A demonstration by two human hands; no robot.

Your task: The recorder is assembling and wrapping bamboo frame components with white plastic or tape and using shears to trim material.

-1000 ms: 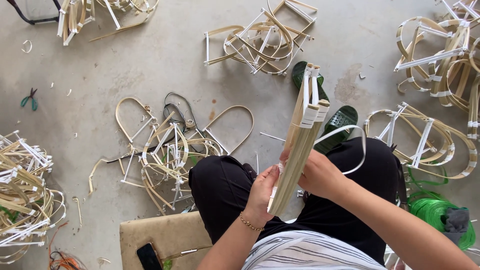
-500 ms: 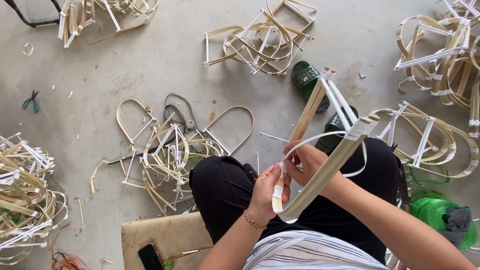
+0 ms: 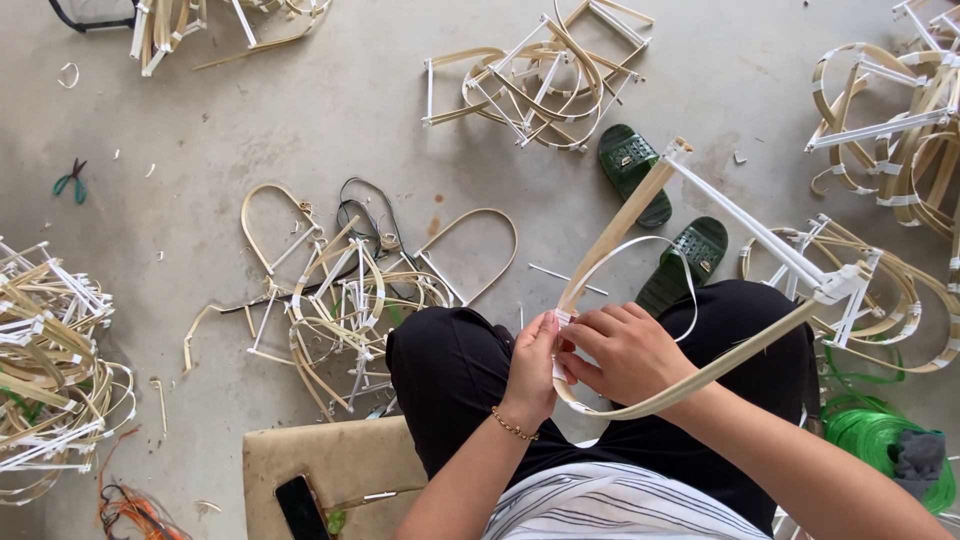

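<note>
The concrete floor (image 3: 330, 110) is wide and grey, and heaps of bent bamboo frames (image 3: 545, 80) lie all around on it, near enough for the seated person to reach. Over the black trousers (image 3: 450, 370) the person holds one bamboo frame (image 3: 700, 372), a bent strip closed by a white crossbar (image 3: 760, 230), raised above the knees so both hands meet at its curved end. The right hand (image 3: 625, 352) is clenched around the strip, I think to keep it steady. The left hand (image 3: 535, 365) pinches the white band (image 3: 625, 250) against the same end. Two green slippers (image 3: 632, 170) lie beyond, and small green pliers (image 3: 70, 182) far to the left.
</note>
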